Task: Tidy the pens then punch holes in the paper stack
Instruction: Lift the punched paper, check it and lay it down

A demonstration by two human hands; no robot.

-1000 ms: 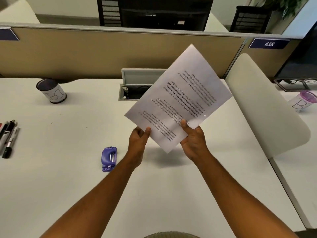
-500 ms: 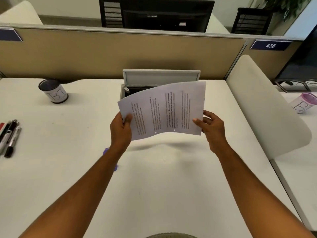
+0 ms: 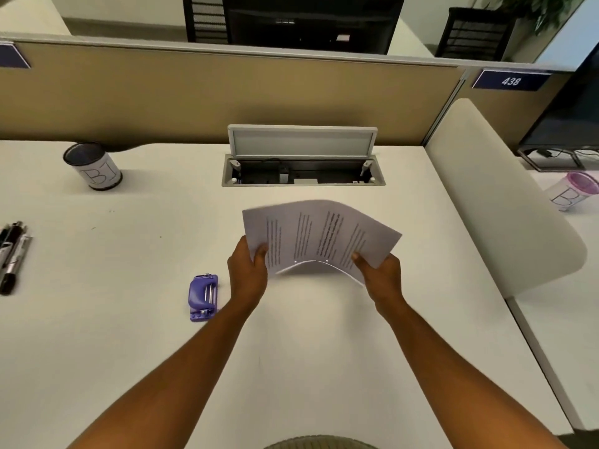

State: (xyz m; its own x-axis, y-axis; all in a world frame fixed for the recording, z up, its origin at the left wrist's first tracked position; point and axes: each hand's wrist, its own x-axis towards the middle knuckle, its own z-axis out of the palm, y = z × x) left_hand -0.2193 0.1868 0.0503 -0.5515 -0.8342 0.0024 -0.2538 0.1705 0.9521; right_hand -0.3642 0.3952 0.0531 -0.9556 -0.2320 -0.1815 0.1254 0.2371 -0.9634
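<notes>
Both hands hold a printed paper stack [image 3: 319,236] low over the middle of the white desk [image 3: 129,319]; the sheets bow upward, and two small punched holes show near their near edge. My left hand [image 3: 248,270] pinches the left edge and my right hand [image 3: 377,273] grips the right corner. A purple hole punch [image 3: 203,297] lies on the desk just left of my left wrist. Several pens [image 3: 13,254] lie side by side at the far left edge. A dark pen cup [image 3: 93,166] with a white label stands at the back left.
An open cable box with a raised lid [image 3: 303,157] is set into the desk behind the paper. A tan partition [image 3: 227,95] closes the back. A white divider panel [image 3: 496,202] bounds the right side; beyond it stands a pink-rimmed cup [image 3: 575,191].
The paper stack has turned from upright to lying sideways and come down close to the desk. Both hands lowered with it, uncovering the hole punch.
</notes>
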